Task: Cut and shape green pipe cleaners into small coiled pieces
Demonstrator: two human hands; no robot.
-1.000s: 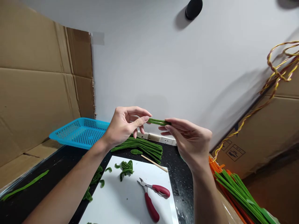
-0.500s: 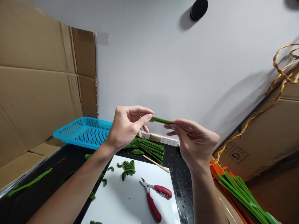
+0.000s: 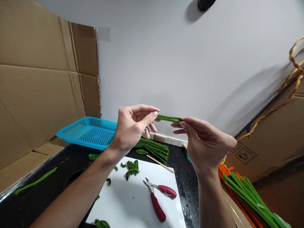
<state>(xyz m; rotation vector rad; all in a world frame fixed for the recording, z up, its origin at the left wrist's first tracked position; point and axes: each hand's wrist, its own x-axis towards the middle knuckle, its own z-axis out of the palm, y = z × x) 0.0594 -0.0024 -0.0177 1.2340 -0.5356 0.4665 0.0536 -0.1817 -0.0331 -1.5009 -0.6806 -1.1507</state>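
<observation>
Between my two hands a folded green pipe cleaner (image 3: 169,118) is stretched level above the table. My left hand (image 3: 136,126) pinches its left end between thumb and forefinger. The right end sits in the pinch of my right hand (image 3: 205,137). Two strands lie side by side with a narrow gap. Below, on a white board (image 3: 123,202), lie red-handled nippers (image 3: 158,199) with their jaws apart and a small heap of curled green pipe cleaner pieces (image 3: 132,167).
Behind the board lie a bundle of green pipe cleaners (image 3: 154,148), a leaf-shaped loop (image 3: 142,152) and a thin wooden stick (image 3: 160,163). A blue perforated basket (image 3: 87,133) stands back left. Orange and bright green strips (image 3: 251,196) lie at right, near cardboard (image 3: 273,126).
My right hand has moved a little to the right, and more of the pipe cleaner shows between my hands. Its two strands now appear apart. The view has shifted slightly.
</observation>
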